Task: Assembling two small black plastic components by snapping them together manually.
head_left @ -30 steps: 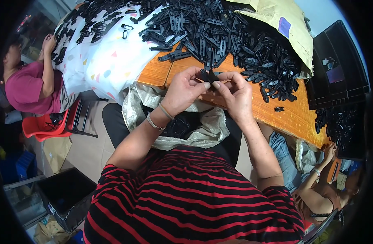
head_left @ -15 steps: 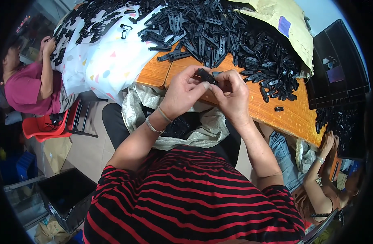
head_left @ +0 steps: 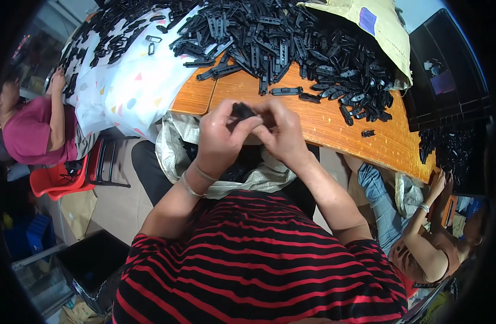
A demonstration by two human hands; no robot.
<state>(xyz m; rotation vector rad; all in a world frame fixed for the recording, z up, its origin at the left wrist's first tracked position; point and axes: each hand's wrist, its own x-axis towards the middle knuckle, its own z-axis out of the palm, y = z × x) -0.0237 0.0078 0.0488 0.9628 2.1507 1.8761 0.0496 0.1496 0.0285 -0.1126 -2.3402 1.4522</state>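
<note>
Both my hands are closed around one small black plastic part [head_left: 242, 110], held in front of me just above the table's near edge. My left hand [head_left: 220, 135] pinches it between thumb and fingers. From the other side my right hand [head_left: 285, 132] grips it, thumb against the left thumb. The fingers hide most of the part, so its exact shape cannot be made out. Below my hands, an opened white woven sack [head_left: 168, 144] sits in my lap with dark pieces inside. Beyond them, a large heap of long black plastic parts [head_left: 269, 40] covers the wooden table [head_left: 326, 127].
A paper sack [head_left: 391, 40] spills black parts at the far right, beside a black bin [head_left: 440, 75]. Left lies a white patterned sheet [head_left: 129, 92] with scattered parts. One person [head_left: 34, 129] works at left, another [head_left: 426, 248] at right. A black crate [head_left: 91, 259] stands on the floor.
My hands, still gripping the black part, have moved left and closer to my body. The view has shifted slightly. At left, the other person's hands have lowered a little.
</note>
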